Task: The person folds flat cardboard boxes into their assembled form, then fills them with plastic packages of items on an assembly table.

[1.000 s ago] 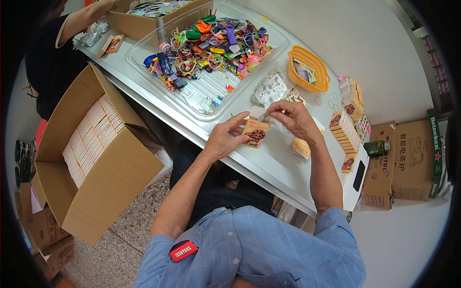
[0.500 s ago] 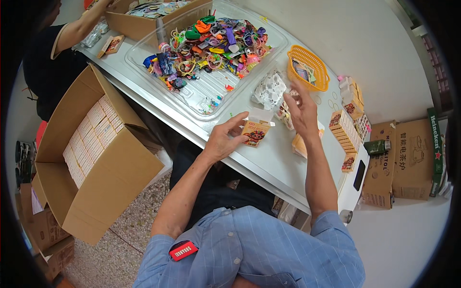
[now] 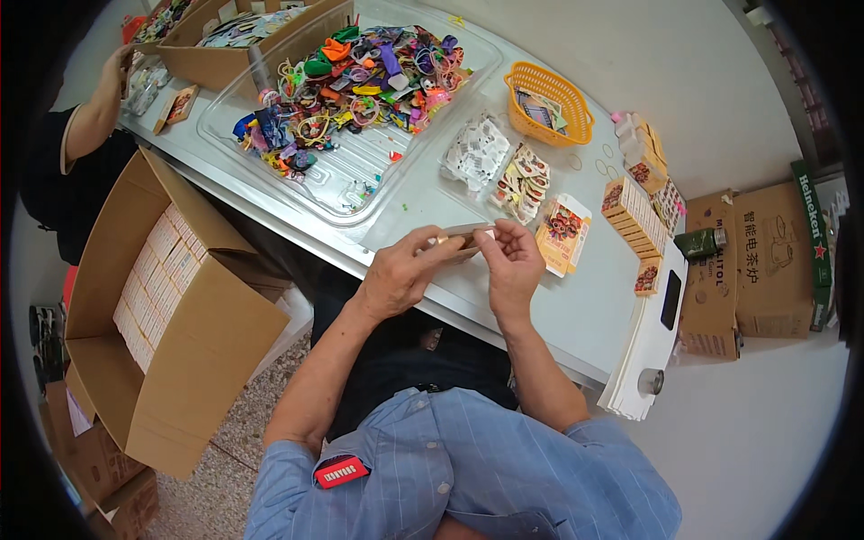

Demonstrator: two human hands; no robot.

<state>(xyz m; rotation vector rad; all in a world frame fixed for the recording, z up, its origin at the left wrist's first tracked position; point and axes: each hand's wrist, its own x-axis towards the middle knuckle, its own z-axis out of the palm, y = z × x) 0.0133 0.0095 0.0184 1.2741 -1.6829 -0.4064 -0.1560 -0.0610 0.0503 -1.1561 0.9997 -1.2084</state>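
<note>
Near the table's front edge, both my hands hold a small printed carton (image 3: 464, 231), mostly covered by fingers. My left hand (image 3: 399, 276) grips its left side. My right hand (image 3: 517, 274) pinches at its right end, where a bit of white shows. Just beyond my right hand lie flat orange-and-white cartons (image 3: 562, 236) with a cartoon figure. Beside them are a stack of cut-out cartoon pieces (image 3: 522, 184) and a clear tray of black-and-white pieces (image 3: 475, 153).
A large clear tray (image 3: 346, 211) holds a colourful heap of small toys. Behind are a yellow basket (image 3: 585, 126) of cards and an open box (image 3: 225, 65). Filled cartons (image 3: 634, 216) stand right. A big cardboard box (image 3: 193, 369) of cartons stands left; another person's arm (image 3: 93, 121) is beyond.
My right hand has come down from above the cut-out pieces to the carton. The carton is now tilted between both hands. The view has shifted slightly.
</note>
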